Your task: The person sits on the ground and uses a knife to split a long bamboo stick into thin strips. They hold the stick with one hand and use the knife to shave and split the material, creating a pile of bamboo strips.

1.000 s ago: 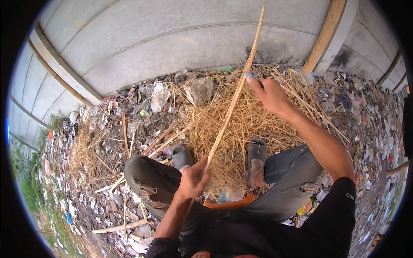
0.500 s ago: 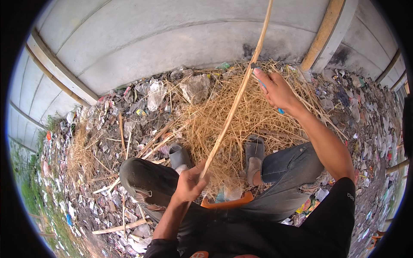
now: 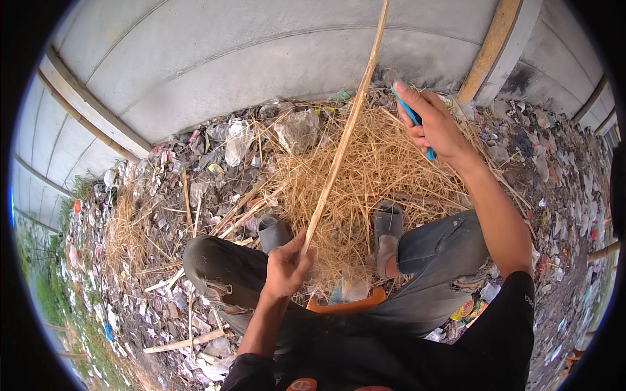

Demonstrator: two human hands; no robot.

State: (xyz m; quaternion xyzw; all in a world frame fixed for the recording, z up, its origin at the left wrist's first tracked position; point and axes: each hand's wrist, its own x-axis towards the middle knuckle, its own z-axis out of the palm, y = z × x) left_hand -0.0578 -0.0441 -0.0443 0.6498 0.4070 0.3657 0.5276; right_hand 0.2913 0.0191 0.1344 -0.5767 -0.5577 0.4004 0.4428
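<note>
Soft, even daylight leaves the concrete wall point(image 3: 215, 78) pale and shadows faint. The fisheye view bends the wall's seams into arcs inside a black surround; the straw point(image 3: 365, 169) shows crisply, while greenery point(image 3: 49, 287) at the left rim looks smeared, edged with blue fringing.

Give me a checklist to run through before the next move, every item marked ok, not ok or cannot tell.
1. Left hand closed around the wooden strip near its lower end: ok.
2. Right hand gripping the blue tool: ok.
3. Tool apart from the strip: ok, a gap shows between them.
4. Strip's far end in view: not ok, it runs past the picture's top edge.
5. Tool's working edge sound: cannot tell, too small to make out.
</note>
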